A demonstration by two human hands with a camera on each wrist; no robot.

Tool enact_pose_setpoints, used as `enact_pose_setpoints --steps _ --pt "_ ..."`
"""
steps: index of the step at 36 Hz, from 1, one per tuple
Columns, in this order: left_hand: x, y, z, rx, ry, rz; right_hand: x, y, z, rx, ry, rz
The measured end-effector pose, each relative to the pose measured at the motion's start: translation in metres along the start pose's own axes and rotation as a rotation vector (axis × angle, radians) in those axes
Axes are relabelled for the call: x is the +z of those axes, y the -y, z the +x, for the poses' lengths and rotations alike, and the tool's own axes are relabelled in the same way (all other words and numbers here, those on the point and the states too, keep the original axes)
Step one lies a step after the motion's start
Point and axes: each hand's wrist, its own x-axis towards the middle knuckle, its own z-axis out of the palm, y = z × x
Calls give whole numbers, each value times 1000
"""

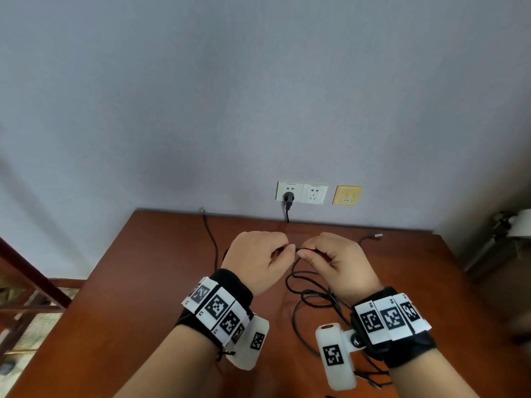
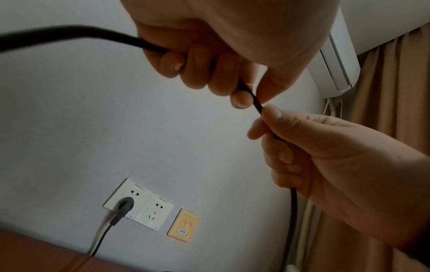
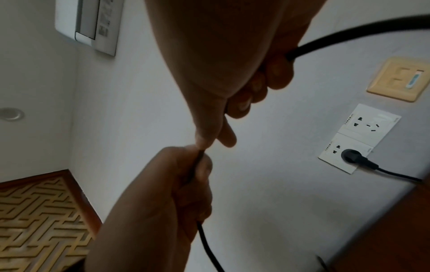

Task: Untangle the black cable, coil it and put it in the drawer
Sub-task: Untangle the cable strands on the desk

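Note:
A thin black cable (image 1: 311, 293) lies in tangled loops on the brown desk (image 1: 161, 282), under my right wrist. One strand (image 1: 211, 242) runs off to the back left, and a silver-tipped end (image 1: 377, 235) rests at the back right. Both hands are raised over the desk, close together. My left hand (image 1: 283, 249) grips the cable in its curled fingers. My right hand (image 1: 309, 254) pinches the same cable just beside it. In the left wrist view the cable (image 2: 69, 33) passes through the left fist (image 2: 221, 55) into the right hand (image 2: 325, 156). No drawer is in view.
Wall sockets (image 1: 301, 192) sit just above the desk's back edge, with a black plug (image 1: 288, 196) in the left one and a yellow plate (image 1: 347, 194) beside them. A wooden frame (image 1: 28, 282) stands at the left. An air conditioner (image 2: 337, 55) and curtain (image 2: 395, 82) are up on the right.

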Motion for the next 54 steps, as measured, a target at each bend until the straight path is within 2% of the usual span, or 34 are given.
enact_pose_setpoints --steps 7,17,22,27,36,51,54 --pt "-17 28 -5 -64 -36 90 -13 -23 -15 95 -7 -3" --pt "-8 27 -1 -234 -63 173 -3 -21 -10 100 -57 -16" --pt "3 10 2 -211 -11 170 7 -15 -4 85 -91 7" --pt "12 -10 4 -111 6 99 17 -8 -1 44 -57 9" --pt "10 2 1 69 3 -54 10 -2 -1 26 -48 117" --pt "-1 26 -9 -15 -35 28 2 -16 -15 80 29 80" --pt "-1 27 -9 -38 -78 14 3 -14 -13 99 12 50"
